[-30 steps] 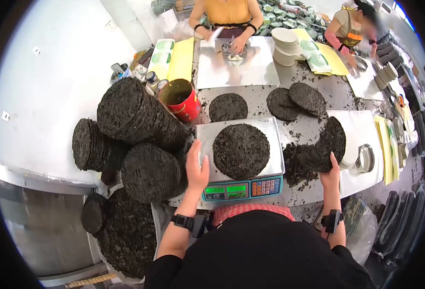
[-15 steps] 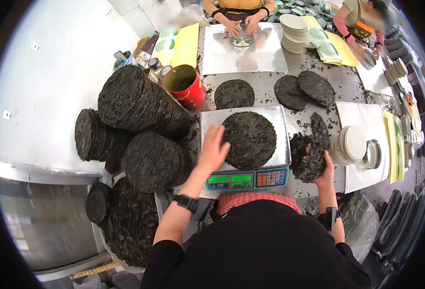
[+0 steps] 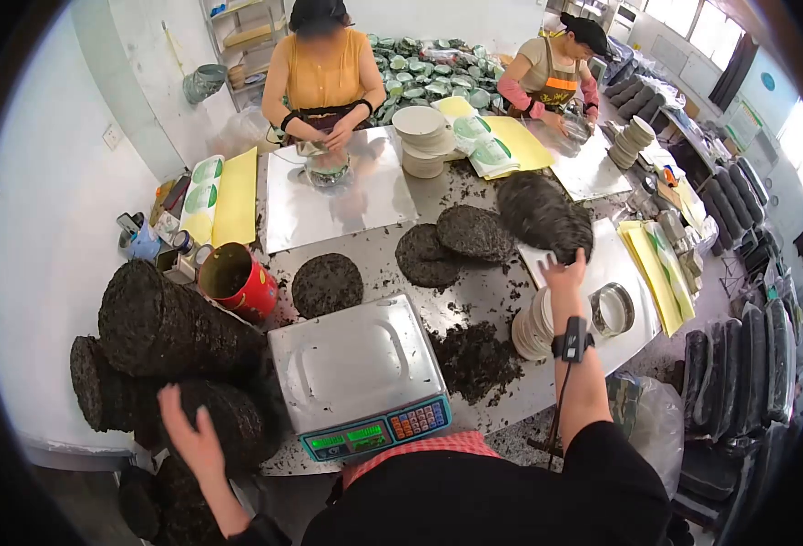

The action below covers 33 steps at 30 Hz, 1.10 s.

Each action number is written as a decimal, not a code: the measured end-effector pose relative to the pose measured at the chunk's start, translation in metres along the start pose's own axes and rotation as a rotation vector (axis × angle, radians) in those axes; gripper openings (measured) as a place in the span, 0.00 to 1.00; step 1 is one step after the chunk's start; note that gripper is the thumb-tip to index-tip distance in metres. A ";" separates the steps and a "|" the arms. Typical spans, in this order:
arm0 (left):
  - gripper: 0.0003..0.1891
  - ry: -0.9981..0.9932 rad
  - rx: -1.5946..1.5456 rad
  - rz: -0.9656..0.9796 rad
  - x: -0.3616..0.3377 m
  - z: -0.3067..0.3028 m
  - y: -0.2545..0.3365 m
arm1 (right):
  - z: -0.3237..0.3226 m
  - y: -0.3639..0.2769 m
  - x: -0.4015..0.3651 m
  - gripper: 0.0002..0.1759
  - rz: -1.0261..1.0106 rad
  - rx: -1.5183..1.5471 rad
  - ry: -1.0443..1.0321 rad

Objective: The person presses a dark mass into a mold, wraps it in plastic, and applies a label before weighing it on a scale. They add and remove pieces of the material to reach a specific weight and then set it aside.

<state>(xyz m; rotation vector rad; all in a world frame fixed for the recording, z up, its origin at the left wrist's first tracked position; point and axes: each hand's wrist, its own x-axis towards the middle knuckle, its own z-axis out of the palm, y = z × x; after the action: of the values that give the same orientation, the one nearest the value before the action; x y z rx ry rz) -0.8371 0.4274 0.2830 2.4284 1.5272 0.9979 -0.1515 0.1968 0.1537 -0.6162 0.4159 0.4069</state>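
Observation:
My right hand (image 3: 565, 271) reaches far over the table and grips the lower edge of a dark, round pressed tea cake (image 3: 543, 214), held up tilted above the steel sheet. My left hand (image 3: 192, 443) hangs open with fingers spread at the lower left, just over a lying stack of tea cakes (image 3: 224, 419). The steel pan of the digital scale (image 3: 351, 364) in front of me has nothing on it. Three more tea cakes lie flat on the table: one (image 3: 327, 284) behind the scale, two overlapping (image 3: 424, 259) (image 3: 472, 232) further right.
Big stacks of cakes (image 3: 169, 332) lie at the left beside a red can (image 3: 240, 284). Loose tea (image 3: 474, 359), a pile of white discs (image 3: 531, 329) and a metal ring (image 3: 613, 309) are right of the scale. Two people work at the far side.
The cake that lay on the scale is gone from it. My right hand went up and away with a cake. My left hand left the scale for the lower-left stacks. The view tilted up.

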 end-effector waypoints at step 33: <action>0.30 -0.662 -0.944 0.060 -0.033 0.110 0.116 | -0.023 0.141 -0.275 0.22 0.392 -0.279 -0.430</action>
<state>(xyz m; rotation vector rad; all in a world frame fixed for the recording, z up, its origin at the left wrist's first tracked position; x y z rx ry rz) -0.6942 0.3701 0.2297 1.8069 0.5578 0.5940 -0.4559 0.2210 0.2047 -0.6963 0.0619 0.9631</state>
